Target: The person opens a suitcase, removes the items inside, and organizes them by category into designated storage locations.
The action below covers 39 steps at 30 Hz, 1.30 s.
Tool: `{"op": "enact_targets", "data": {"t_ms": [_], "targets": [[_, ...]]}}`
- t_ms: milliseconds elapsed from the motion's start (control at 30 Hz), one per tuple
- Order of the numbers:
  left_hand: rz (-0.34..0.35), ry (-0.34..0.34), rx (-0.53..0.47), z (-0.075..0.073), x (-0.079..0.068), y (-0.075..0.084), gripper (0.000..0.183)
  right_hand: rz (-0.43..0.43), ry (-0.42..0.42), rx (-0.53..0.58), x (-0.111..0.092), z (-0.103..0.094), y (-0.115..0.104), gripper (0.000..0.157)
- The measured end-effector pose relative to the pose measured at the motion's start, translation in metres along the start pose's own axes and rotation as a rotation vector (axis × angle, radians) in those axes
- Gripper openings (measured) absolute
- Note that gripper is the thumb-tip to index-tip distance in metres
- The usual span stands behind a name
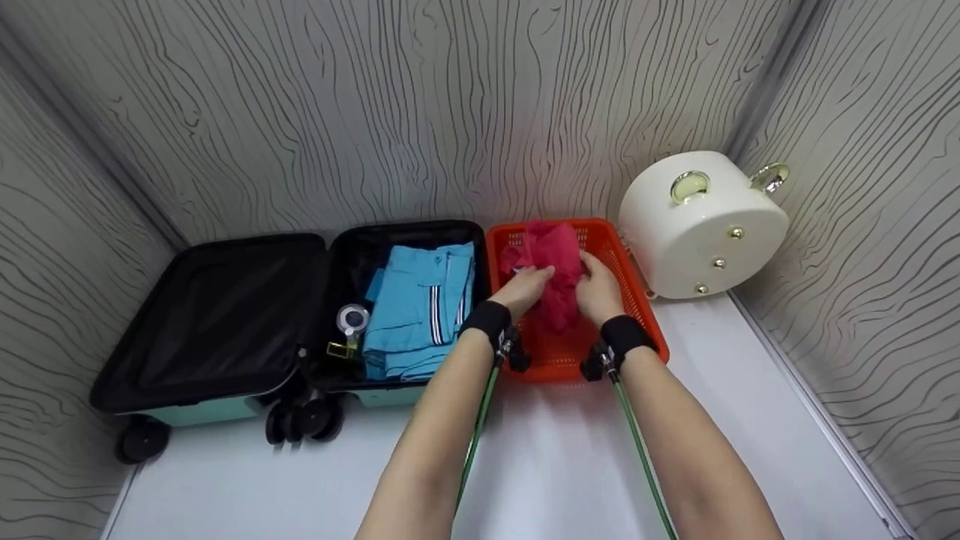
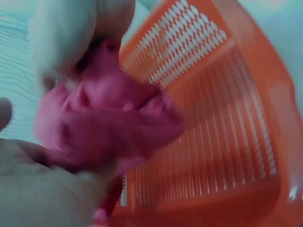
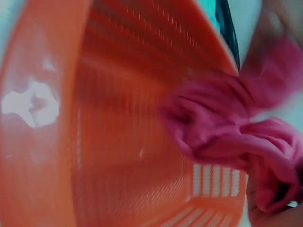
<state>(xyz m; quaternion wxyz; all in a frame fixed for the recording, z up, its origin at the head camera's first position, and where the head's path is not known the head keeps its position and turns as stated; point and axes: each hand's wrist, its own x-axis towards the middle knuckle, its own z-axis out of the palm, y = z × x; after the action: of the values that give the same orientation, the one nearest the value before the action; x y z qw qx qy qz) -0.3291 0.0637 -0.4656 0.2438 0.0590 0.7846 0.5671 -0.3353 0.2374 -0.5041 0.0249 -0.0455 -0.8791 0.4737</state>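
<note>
Both hands hold a bunched pink-red cloth (image 1: 553, 255) above the orange plastic basket (image 1: 651, 322). At its left side the left hand (image 1: 527, 287) grips the fabric, thumb lying over it. Fingers of the right hand (image 1: 600, 289) pinch the opposite edge. Up close in the left wrist view, the crumpled cloth (image 2: 113, 118) hangs in folds between the hands, blurred by motion. The right wrist view shows the same cloth (image 3: 222, 118) over the basket's slotted inside (image 3: 128, 123). What kind of garment it is, I cannot tell.
Left of the basket lies an open suitcase (image 1: 217, 315) with black lining. Its right half holds folded blue clothing (image 1: 412, 300), a round white-rimmed item (image 1: 352, 319) and a small yellow-edged item (image 1: 341, 350). A cream round case (image 1: 697, 225) with gold fittings stands to the right, before patterned walls.
</note>
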Motion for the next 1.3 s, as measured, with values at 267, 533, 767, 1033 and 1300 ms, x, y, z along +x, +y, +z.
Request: {"op": "enact_targets", "data": {"t_ms": [267, 533, 767, 1033, 1300], "targets": [[-0.058, -0.096, 0.089, -0.014, -0.011, -0.005, 0.062, 0.127, -0.071, -0.290, -0.004, -0.018, 0.024, 0.060], [0.052, -0.035, 0.109, -0.037, -0.024, -0.005, 0.066, 0.108, -0.142, -0.202, -0.010, -0.012, 0.010, 0.057], [0.126, 0.045, 0.224, -0.088, -0.048, -0.011, 0.064, -0.099, -0.097, -0.161, -0.017, 0.003, -0.022, 0.048], [0.036, 0.154, 0.287, -0.144, -0.067, -0.039, 0.067, -0.140, -0.187, 0.041, -0.033, 0.033, -0.063, 0.047], [-0.129, 0.277, 0.308, -0.169, -0.079, -0.092, 0.068, -0.051, -0.369, 0.233, -0.055, 0.086, -0.087, 0.056]]}}
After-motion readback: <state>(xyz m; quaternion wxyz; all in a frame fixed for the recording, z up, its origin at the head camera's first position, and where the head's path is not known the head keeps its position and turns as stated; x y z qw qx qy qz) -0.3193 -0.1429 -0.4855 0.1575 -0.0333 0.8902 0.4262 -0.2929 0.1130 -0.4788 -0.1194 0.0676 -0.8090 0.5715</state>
